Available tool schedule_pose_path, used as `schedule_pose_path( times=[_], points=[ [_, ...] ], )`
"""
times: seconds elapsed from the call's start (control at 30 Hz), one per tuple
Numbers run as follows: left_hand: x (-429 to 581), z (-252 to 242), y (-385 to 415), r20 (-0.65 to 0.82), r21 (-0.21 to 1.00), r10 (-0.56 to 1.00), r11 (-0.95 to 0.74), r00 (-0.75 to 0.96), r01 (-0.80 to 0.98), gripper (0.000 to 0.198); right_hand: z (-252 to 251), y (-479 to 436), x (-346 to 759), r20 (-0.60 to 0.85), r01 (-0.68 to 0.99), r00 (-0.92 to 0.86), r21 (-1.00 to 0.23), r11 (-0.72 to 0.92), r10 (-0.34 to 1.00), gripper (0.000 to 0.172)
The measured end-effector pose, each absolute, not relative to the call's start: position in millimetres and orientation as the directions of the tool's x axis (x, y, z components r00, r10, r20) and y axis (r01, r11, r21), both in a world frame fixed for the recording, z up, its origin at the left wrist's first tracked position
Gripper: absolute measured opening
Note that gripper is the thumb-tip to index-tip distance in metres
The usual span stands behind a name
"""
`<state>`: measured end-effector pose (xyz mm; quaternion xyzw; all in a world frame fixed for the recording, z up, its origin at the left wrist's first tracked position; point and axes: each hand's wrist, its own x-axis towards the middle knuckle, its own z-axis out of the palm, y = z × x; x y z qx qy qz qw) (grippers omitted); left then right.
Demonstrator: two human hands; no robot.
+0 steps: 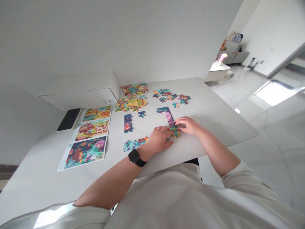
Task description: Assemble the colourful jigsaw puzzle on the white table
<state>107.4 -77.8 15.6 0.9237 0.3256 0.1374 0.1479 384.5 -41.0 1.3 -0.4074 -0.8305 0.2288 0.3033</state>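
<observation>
Pressing a joined puzzle strip (168, 117) near the desk's (214, 114) front edge, left hand (160, 137) flat with fingers spread, right hand (188, 125) with fingers pinched narrow on it; loose pieces (133, 101) toward far edge.

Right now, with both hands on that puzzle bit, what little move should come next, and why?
Probably press down with the right hand where the colourful pieces meet the purple strip. Its fingertips sit at that joint, and the left hand lies flat beside it, which should keep things from sliding. Whether the tabs have locked is hidden.
</observation>
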Motion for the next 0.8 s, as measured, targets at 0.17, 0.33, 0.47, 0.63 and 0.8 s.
schedule_pose_path(
  times=[0.17, 0.33, 0.47, 0.63, 0.8],
  points=[
    [110.5, 15.2, -75.2, 0.164, 0.356, 0.640, -0.748, 0.751, 0.560, 0.037, -2.3, -38.0, 386.2, 0.310, 0.548, -0.503, -0.608, 0.575, 0.807, 0.021],
    [111.7, 14.7, -73.6, 0.154, 0.324, 0.625, -0.764, 0.766, 0.558, 0.037, -4.6, -37.2, 388.4, 0.341, 0.541, -0.507, -0.589, 0.600, 0.792, 0.021],
    [112.4, 16.6, -74.5, 0.143, 0.286, 0.624, -0.769, 0.768, 0.571, 0.037, -6.0, -36.0, 389.4, 0.351, 0.553, -0.527, -0.550, 0.626, 0.774, 0.023],
    [111.9, 19.3, -74.7, 0.121, 0.258, 0.637, -0.761, 0.761, 0.595, 0.038, -5.8, -34.4, 388.3, 0.354, 0.567, -0.557, -0.499, 0.655, 0.751, 0.023],
    [109.9, 18.5, -72.3, 0.108, 0.259, 0.641, -0.756, 0.759, 0.601, 0.039, -6.3, -34.6, 386.6, 0.366, 0.583, -0.551, -0.474, 0.660, 0.750, 0.024]
  ],
)
